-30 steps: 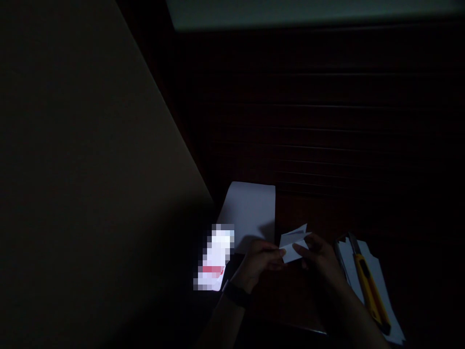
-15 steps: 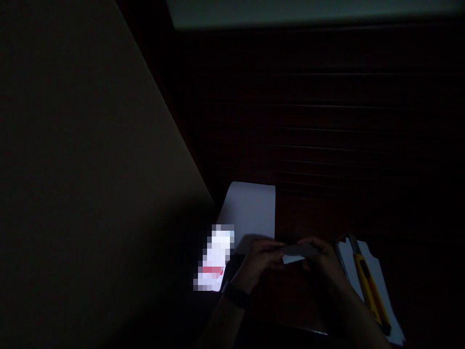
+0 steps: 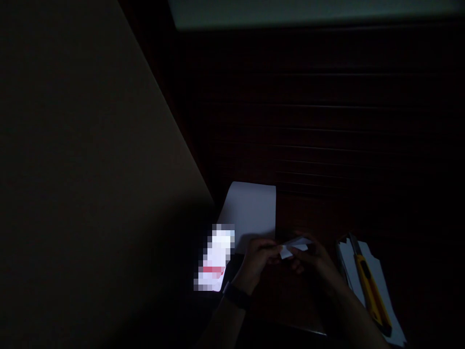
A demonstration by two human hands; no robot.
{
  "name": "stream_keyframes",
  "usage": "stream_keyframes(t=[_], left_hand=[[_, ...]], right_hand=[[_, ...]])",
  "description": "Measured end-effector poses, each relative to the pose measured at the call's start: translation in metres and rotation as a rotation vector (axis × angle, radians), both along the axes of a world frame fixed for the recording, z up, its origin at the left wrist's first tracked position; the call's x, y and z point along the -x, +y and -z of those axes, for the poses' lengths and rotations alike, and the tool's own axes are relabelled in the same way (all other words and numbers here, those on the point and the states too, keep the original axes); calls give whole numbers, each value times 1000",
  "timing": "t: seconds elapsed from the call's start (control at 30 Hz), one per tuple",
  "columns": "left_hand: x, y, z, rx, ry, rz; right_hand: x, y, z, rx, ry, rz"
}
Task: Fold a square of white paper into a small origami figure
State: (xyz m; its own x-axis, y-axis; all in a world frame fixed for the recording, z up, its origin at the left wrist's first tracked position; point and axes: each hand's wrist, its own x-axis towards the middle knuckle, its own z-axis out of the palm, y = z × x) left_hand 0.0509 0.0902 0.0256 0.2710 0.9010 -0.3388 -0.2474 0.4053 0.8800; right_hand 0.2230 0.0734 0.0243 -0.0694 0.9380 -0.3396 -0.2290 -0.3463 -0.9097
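Note:
Between my hands is a small folded piece of white paper (image 3: 290,250), held above a dark wooden surface. My left hand (image 3: 256,259), with a dark band on its wrist, pinches the paper's left end. The thumb of my right hand (image 3: 315,259) lies on the right part of the paper, with the fingers curled beneath it. Left of my left hand glows a phone screen (image 3: 216,257), its picture pixelated. A larger white sheet (image 3: 252,208) lies just beyond my left hand.
To the right, a yellow utility knife (image 3: 371,288) rests on a stack of white paper (image 3: 387,291). A pale panel (image 3: 90,145) slants along the left side. Dark wooden slats (image 3: 308,126) rise at the back. The room is very dim.
My right hand has turned and its thumb has come over the top of the paper. The paper has tilted, and its folded, brighter face now shows. The left hand has barely moved.

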Motion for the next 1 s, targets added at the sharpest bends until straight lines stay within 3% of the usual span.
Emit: stream_keyframes(t=[0.17,0.4,0.57,0.73,1.0], left_hand=[[-2,0,1,-71,94,-9],[-3,-4,0,-52,5,10],[-3,-3,2,-26,12,3],[-4,-3,-2,-45,21,-18],[-3,-2,0,-43,31,-10]], right_hand=[[4,-1,7,-8,-33,27],[3,1,8,-16,-44,33],[3,3,10,-4,-19,137],[1,3,13,-1,-4,116],[0,5,16,23,-24,229]])
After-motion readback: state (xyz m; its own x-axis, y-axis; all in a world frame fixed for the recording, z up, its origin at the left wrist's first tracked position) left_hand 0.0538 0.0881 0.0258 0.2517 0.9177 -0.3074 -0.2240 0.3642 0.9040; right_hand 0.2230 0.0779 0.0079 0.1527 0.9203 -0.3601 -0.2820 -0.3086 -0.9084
